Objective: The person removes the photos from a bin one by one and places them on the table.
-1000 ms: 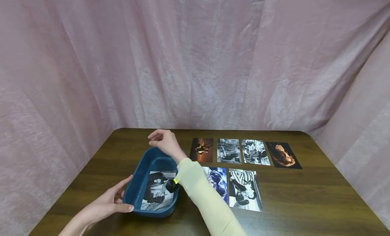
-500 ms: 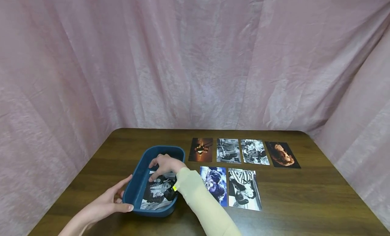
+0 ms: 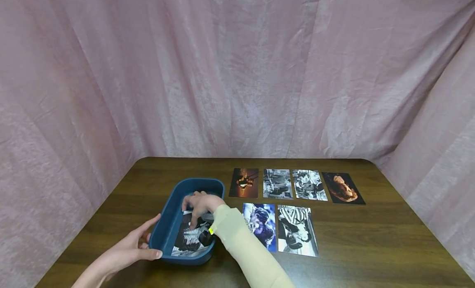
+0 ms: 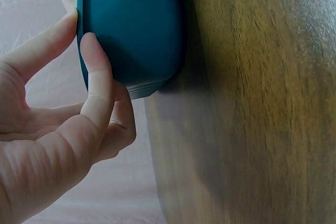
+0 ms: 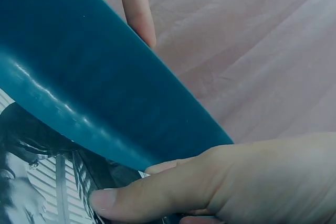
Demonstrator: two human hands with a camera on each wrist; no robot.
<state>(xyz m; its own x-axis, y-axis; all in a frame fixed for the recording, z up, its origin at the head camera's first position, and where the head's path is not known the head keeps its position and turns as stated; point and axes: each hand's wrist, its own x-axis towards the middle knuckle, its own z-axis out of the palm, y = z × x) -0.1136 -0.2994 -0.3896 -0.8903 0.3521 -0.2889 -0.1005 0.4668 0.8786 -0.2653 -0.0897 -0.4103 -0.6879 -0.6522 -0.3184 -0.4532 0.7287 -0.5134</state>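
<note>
A blue plastic bin stands at the left of the table, with a black-and-white photo lying inside it. My left hand grips the bin at its near left corner, thumb at the front rim and fingers along the left wall. In the left wrist view the fingers bend against the bin's outer wall. Reaching over the bin's right rim, my right hand is down inside with fingers spread over the photo's far part. The right wrist view shows its thumb on the photo's glossy face; the other fingertips are mostly hidden there.
Right of the bin, a far row holds an orange-brown photo, two black-and-white photos and a dark photo. Nearer lie a blue-violet photo and another black-and-white photo. Pink curtains hang behind the wooden table.
My right hand has come down from above the bin's far rim into it, and its thumb has moved onto the photo. The left hand keeps its grip; the bin has stayed put.
</note>
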